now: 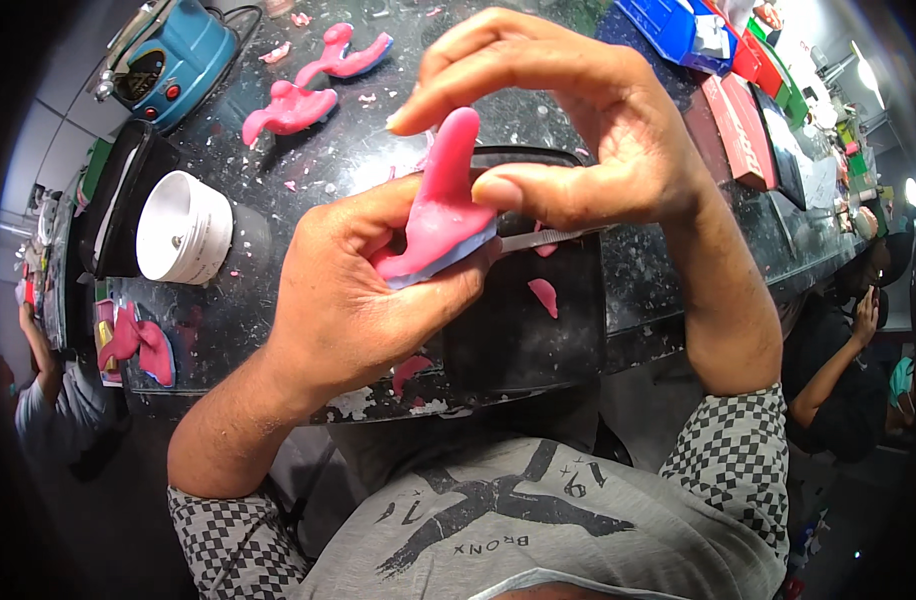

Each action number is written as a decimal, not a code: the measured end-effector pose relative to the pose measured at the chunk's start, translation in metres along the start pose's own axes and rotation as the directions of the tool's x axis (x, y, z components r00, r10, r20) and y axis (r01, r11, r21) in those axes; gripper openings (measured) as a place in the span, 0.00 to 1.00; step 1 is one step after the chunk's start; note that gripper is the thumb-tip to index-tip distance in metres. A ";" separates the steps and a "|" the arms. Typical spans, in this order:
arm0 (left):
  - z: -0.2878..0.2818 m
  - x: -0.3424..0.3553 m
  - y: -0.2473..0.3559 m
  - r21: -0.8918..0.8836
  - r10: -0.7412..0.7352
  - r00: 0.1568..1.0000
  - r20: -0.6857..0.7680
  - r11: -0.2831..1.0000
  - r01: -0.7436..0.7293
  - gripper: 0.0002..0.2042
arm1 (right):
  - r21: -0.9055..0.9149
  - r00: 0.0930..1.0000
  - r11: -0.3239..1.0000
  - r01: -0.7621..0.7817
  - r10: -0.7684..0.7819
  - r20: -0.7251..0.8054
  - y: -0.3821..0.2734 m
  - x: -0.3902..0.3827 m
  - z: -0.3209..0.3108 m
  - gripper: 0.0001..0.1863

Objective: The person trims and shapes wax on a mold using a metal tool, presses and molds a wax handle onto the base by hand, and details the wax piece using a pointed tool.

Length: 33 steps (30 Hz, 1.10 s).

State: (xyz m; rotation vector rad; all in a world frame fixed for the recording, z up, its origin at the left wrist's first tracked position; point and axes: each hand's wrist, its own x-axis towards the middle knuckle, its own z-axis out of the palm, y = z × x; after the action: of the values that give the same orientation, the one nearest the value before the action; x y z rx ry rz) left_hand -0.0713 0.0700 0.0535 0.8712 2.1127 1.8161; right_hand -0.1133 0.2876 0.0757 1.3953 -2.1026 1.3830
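My left hand (343,290) is closed around a pink moulded dental tray (434,215) with a blue layer on its underside. The tray's rounded handle points upward. My right hand (588,130) is beside it, the thumb touching the base of the handle. Its index finger arches above the handle tip, apart from the thumb. Below the right hand a slim metal tool (543,239) with a ridged grip sticks out past my left thumb; what supports it is hidden. Under the hands is a black mat (523,330) with a pink scrap (544,296) on it.
More pink trays (290,108) lie at the far left of the dark table, another pair (143,345) near its left edge. A white tub (185,228), a black box (128,200) and a blue machine (173,65) stand left. Coloured bins (678,30) and a red box (740,130) sit right. Other people are at both sides.
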 end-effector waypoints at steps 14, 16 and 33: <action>-0.001 0.002 -0.005 0.032 -0.020 0.999 -0.025 0.999 0.021 0.14 | 0.049 0.997 0.999 -0.014 0.017 -0.069 0.008 -0.002 0.004 0.10; 0.000 0.001 -0.001 0.047 -0.033 0.999 -0.017 0.998 0.033 0.14 | 0.033 0.997 0.999 -0.017 0.019 -0.072 0.003 -0.001 0.004 0.10; 0.001 -0.001 -0.003 0.035 -0.063 0.998 0.017 0.997 0.062 0.12 | 0.012 0.991 0.999 -0.034 0.035 -0.127 -0.002 0.000 0.010 0.15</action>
State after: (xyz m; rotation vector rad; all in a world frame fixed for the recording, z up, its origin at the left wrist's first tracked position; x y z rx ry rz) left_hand -0.0710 0.0702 0.0508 0.8171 2.1411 1.7397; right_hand -0.1090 0.2791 0.0721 1.2441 -2.0503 1.4567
